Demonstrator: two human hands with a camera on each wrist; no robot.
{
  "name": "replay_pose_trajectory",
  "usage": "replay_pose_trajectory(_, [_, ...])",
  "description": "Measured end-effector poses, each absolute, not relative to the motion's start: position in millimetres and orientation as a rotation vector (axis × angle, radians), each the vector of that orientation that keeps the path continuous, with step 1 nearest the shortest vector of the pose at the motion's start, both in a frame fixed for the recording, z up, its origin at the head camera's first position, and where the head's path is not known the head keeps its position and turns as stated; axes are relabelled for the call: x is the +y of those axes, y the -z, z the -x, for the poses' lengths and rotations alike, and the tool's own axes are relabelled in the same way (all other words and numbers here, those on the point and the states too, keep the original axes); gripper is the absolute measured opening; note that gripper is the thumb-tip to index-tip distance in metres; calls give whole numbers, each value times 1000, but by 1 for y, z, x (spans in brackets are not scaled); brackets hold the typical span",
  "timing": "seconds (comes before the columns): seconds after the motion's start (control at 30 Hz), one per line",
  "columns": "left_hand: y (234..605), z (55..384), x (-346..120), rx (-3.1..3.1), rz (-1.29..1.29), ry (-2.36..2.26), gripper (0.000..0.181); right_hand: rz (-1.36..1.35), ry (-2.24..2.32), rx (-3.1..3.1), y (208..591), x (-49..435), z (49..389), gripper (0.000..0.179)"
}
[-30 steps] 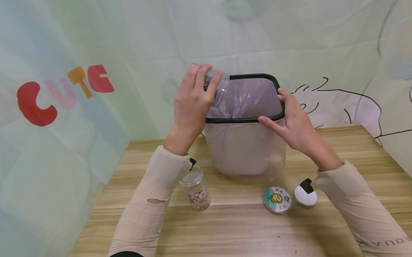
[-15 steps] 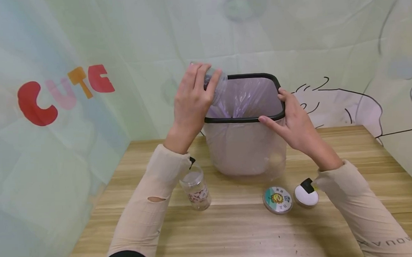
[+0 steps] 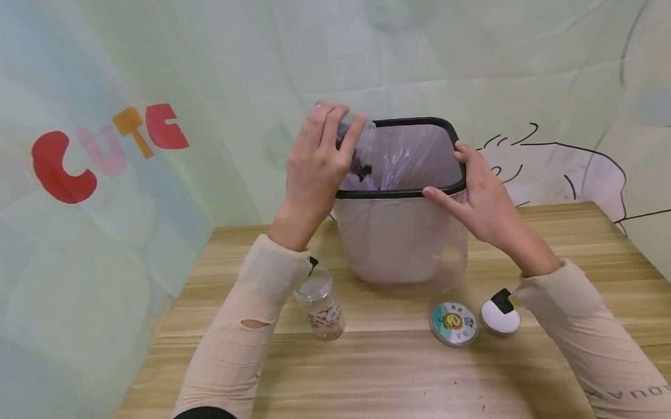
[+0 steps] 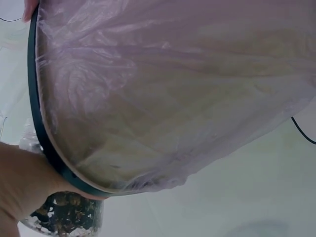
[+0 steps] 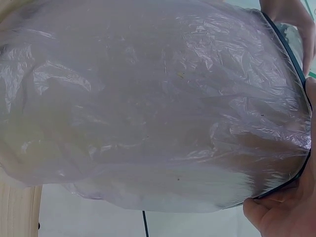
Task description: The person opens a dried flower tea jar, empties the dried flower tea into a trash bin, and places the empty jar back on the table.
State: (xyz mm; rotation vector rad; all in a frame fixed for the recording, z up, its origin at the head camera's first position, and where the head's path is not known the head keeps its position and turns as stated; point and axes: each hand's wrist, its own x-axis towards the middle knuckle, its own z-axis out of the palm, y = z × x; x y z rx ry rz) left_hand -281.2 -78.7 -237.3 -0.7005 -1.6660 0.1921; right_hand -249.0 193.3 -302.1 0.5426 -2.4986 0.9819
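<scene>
Above the left side of a trash can (image 3: 401, 241), my left hand (image 3: 316, 163) grips a clear jar (image 3: 366, 136), tilted with its mouth toward the inside. Dark crumbly material (image 3: 362, 169) shows at the mouth. In the left wrist view, dark and whitish bits fill part of the jar (image 4: 69, 215). My right hand (image 3: 484, 200) holds the can's black rim (image 3: 462, 166) at the right, thumb in front and fingers behind. A thin translucent liner (image 5: 148, 98) covers the can and folds over the rim. The can's bottom inside is hidden.
On the wooden table (image 3: 376, 376), a second clear jar (image 3: 322, 310) stands beside my left forearm. A round lid with a sun picture (image 3: 454, 323) and a white round lid (image 3: 500, 318) lie near my right sleeve. A printed cloth backdrop (image 3: 239, 63) rises behind.
Dark material has come into sight at the mouth of the tilted jar. My left hand has shifted very slightly to the right; the right hand keeps its hold on the rim.
</scene>
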Motion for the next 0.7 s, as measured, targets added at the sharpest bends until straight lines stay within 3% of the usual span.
replay_pose_trajectory(0.7, [238,282,-80,-1630,697,-218,41,-545,-974,-2511,302,192,248,95])
